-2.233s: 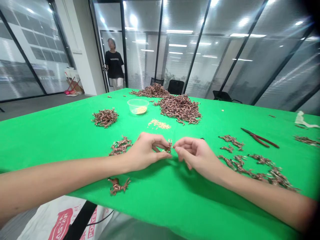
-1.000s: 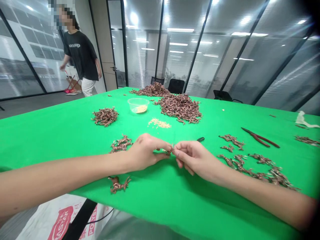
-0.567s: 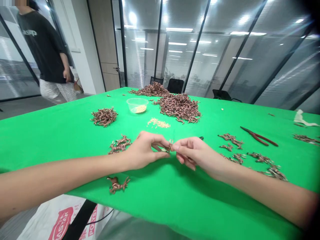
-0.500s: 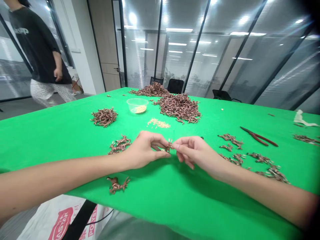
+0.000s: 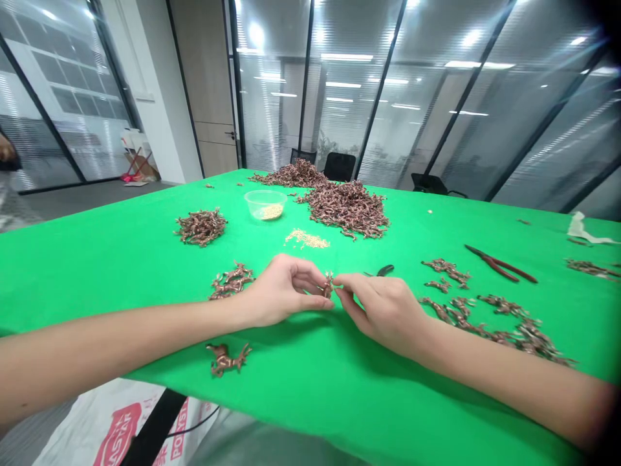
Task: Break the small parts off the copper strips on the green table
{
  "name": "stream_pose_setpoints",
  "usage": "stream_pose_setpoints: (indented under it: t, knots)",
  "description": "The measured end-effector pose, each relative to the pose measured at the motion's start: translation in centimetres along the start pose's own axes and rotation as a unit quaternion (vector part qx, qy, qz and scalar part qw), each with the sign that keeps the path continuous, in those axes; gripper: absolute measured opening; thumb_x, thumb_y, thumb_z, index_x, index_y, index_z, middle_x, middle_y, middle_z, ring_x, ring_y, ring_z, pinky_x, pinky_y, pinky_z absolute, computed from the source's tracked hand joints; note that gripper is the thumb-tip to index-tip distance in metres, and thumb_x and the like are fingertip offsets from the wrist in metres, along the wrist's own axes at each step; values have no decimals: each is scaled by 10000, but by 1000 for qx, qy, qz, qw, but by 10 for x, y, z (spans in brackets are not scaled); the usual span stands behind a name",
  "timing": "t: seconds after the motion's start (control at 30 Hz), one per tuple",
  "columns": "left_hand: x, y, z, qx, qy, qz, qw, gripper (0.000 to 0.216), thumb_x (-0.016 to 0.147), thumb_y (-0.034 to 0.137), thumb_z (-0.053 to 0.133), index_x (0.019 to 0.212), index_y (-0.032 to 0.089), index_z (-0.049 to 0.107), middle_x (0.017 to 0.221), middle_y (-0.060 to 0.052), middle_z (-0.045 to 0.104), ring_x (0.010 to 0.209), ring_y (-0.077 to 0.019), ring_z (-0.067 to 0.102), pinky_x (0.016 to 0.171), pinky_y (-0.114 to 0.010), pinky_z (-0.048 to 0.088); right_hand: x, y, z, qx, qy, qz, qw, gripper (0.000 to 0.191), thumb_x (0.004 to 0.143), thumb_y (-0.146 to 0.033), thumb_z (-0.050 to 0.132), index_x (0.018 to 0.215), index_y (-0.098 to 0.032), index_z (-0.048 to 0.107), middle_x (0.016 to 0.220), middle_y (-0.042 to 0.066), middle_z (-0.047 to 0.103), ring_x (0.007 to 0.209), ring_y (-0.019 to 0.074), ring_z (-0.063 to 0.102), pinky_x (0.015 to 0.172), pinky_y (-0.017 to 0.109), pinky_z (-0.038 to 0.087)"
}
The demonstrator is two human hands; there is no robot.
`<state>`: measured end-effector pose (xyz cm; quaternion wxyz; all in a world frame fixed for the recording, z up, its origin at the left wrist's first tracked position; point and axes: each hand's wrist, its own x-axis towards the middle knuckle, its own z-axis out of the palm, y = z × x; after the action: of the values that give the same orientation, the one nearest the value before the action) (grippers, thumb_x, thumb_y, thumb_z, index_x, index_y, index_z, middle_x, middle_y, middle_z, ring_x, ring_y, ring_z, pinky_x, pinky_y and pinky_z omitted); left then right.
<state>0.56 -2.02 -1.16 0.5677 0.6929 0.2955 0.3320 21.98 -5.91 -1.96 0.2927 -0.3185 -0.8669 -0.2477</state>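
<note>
We have one brown figure (image 5: 328, 285) in our left hand (image 5: 284, 291), gripped between thumb and fingers, held above the cloth near mid-table. Our right hand (image 5: 388, 314) is at its right side, thumb and forefinger extended toward it; can't tell if they pinch anything.

Surface: green cloth (image 5: 315, 401) over the whole table. Beyond our hands we see loose grains (image 5: 307, 239), then a clear bowl (image 5: 257, 206) with more grains inside, and a big pile (image 5: 348, 208) of brown pieces running into a rear pile (image 5: 295, 173). Small pile (image 5: 200, 227) sits left of the bowl. Lone figure (image 5: 227, 360) lies near the front edge, below our left forearm. On our right: spread figures (image 5: 446, 272), red-handled pliers (image 5: 502, 264) just beyond, white scrap (image 5: 582, 228) at far right. Dark tool (image 5: 387, 270) is part hidden behind our right hand.

Room: glass wall (image 5: 349, 97) with blinds, wood door (image 5: 206, 97), white pillar (image 5: 150, 84), black chair (image 5: 339, 167) behind the piles. Person (image 5: 7, 155) cut off at left edge. Printed sack (image 5: 121, 427) below the table edge.
</note>
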Motion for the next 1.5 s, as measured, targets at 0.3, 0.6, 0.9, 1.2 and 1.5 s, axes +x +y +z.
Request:
stream_pose_setpoints:
  t: [0.3, 0.6, 0.9, 1.2, 1.5]
  knots:
    - [-3, 1, -2, 91, -11, 55, 994, 280, 708, 249, 846, 907, 102, 715, 892, -87, 789, 813, -196, 749, 751, -287, 604, 1, -3, -3, 131, -39, 86, 987, 127, 994, -183, 494, 967, -169, 618, 749, 30, 730, 551, 132, 639, 519, 253, 391]
    - [-4, -11, -9, 388, 9, 247, 888, 148, 861, 282, 708, 979, 216, 770, 1039, -55, 795, 936, -204, 756, 845, -263, 561, 19, -9, -19, 523, -217, 395, 723, 221, 902, -354, 622, 780, -174, 584, 573, -30, 567, 417, 77, 396, 388, 201, 273]
    - [-3, -3, -8, 275, 6, 153, 949, 200, 787, 271, 786, 958, 167, 774, 937, -59, 805, 827, -196, 761, 801, -274, 600, 21, -4, -16, 545, -202, 424, 694, 326, 887, -469, 638, 801, -155, 621, 588, -23, 587, 381, 59, 369, 357, 193, 248]
    - [-1, 4, 0, 18, 8, -29, 999, 302, 660, 234, 880, 882, 80, 746, 862, -91, 796, 737, -169, 744, 695, -241, 592, 4, -1, -4, 135, -42, 94, 985, 145, 980, -183, 500, 985, -141, 639, 718, 29, 709, 523, 127, 595, 508, 257, 379]
    - [-3, 10, 3, -23, -6, -47, 999, 311, 640, 215, 895, 857, 63, 732, 673, -44, 742, 549, -106, 660, 518, -180, 528, -1, 0, 1, 72, -24, 36, 996, 172, 1022, -160, 458, 997, -138, 626, 799, 54, 738, 599, 149, 655, 537, 270, 369]
